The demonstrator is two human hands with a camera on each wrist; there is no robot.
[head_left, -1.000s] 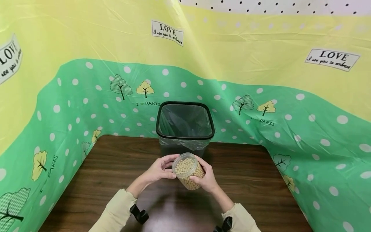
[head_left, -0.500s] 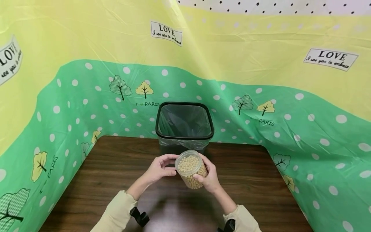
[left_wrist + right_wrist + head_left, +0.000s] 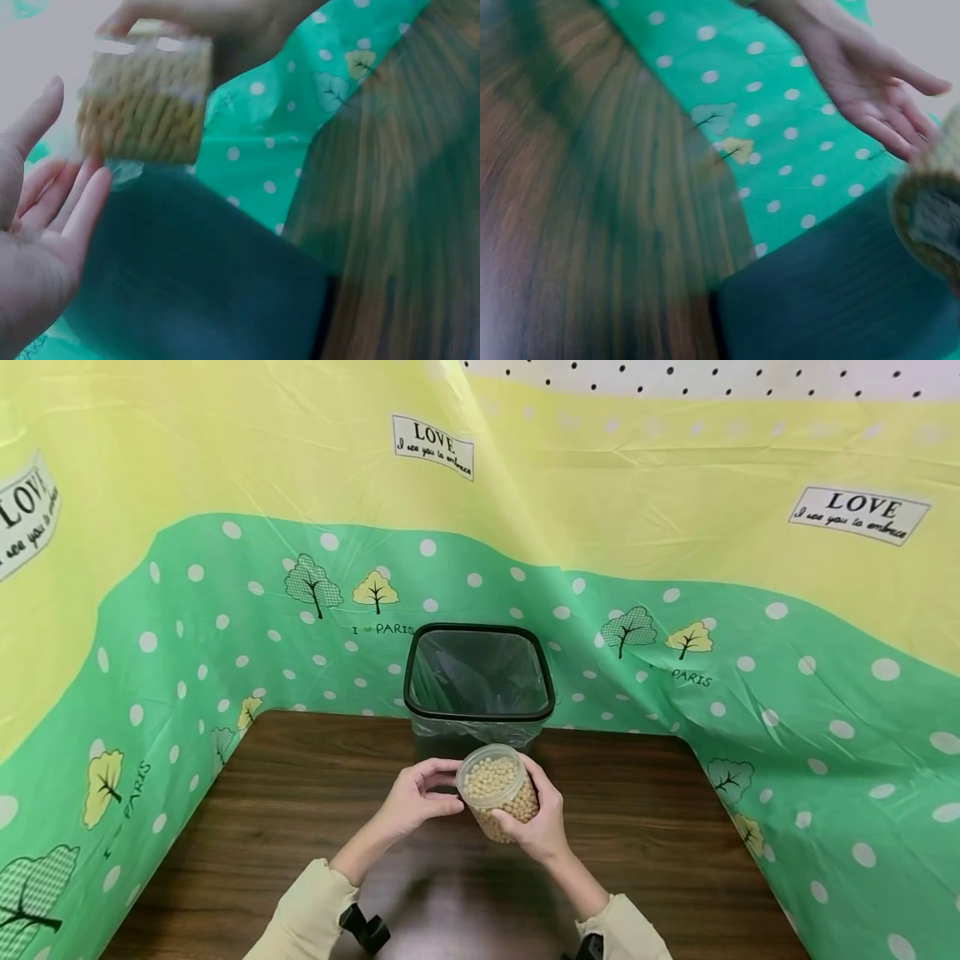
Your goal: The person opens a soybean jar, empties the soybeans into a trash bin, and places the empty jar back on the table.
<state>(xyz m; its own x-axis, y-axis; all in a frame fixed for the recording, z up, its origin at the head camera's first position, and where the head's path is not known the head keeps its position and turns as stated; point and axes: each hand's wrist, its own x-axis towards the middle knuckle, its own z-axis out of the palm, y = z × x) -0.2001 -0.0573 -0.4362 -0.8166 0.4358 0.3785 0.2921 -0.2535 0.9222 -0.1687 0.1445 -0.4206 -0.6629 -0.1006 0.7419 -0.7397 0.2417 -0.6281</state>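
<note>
A clear plastic jar filled with soybean-like pale round beans is held just above the table, its top tilted toward the left. My right hand grips it from the right side, thumb on the near side. My left hand is at the jar's left, fingers extended and slightly bent, thumb apart; the fingertips lie at or very near its rim. In the left wrist view the jar shows side-on beside the left fingers. The right wrist view shows only part of the jar and the left palm.
Behind the jar stands a dark bin with a black rim and a clear liner bag. The brown wooden table is surrounded by a green and yellow printed cloth. Black straps with devices sit on the wrists.
The jar and my right hand have moved slightly up and to the right. My left hand has shifted a little to the right, staying beside the jar.
</note>
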